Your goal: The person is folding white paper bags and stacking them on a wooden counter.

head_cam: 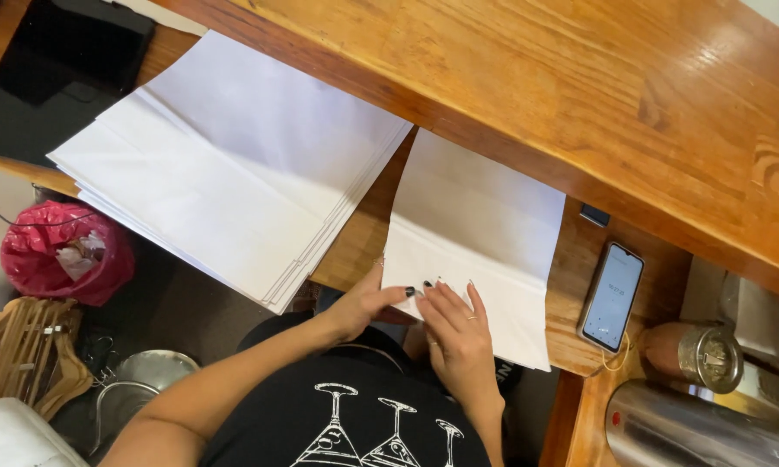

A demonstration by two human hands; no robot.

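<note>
Flat white paper bag [476, 233], creased

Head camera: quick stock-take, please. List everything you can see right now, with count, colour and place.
Single paper sheet: one, white, creased, on the lower shelf in front of the person.
Paper stack: one pile, white, left on the shelf, overhanging its edge.
Wooden counter: one, orange-brown, across the top.
Phone: one, screen lit, right of the sheet.
Metal canister: one, brown and silver, lower right.
Plastic bag: one, red, on the floor at left.
Wooden hangers: a bundle, tan, lower left.
Metal bowl: one, silver, on the floor.
Left hand: on the sheet's lower left edge.
Right hand: flat on the sheet's lower edge.
</note>
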